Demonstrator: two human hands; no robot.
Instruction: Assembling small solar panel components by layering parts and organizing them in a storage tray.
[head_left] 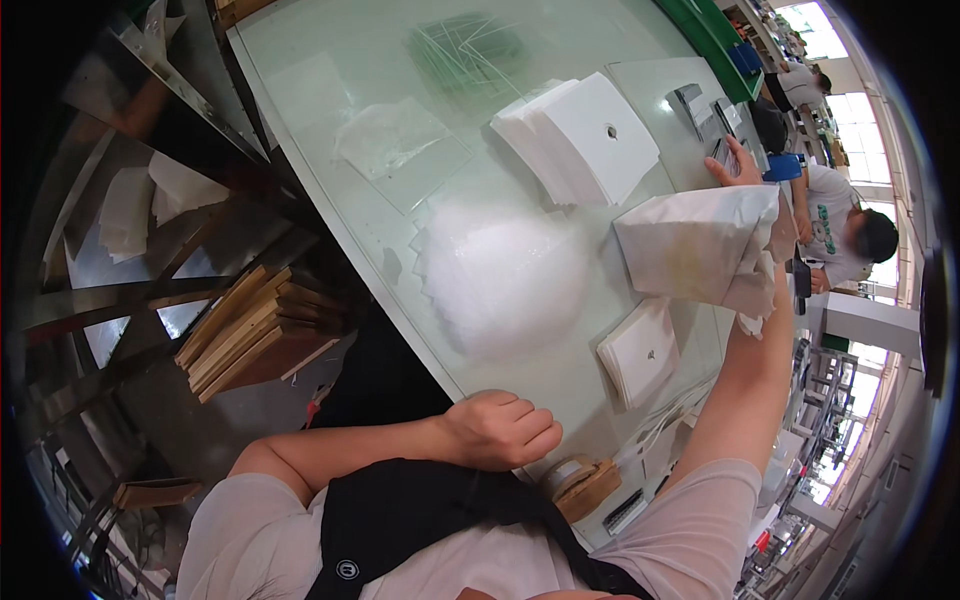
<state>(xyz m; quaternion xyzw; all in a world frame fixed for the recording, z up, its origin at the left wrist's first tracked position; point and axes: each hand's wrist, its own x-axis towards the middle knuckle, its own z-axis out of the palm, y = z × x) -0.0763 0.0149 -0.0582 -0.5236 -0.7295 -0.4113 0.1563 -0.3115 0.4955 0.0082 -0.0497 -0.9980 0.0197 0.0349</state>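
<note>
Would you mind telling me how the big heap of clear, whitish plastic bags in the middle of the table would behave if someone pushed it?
The heap of clear plastic bags looks loose and fluffy, so it would probably slump and spread rather than slide as one block. The pale green table looks smooth and glossy, so thin bags may slip easily. It probably weighs little for its bulk.
</note>
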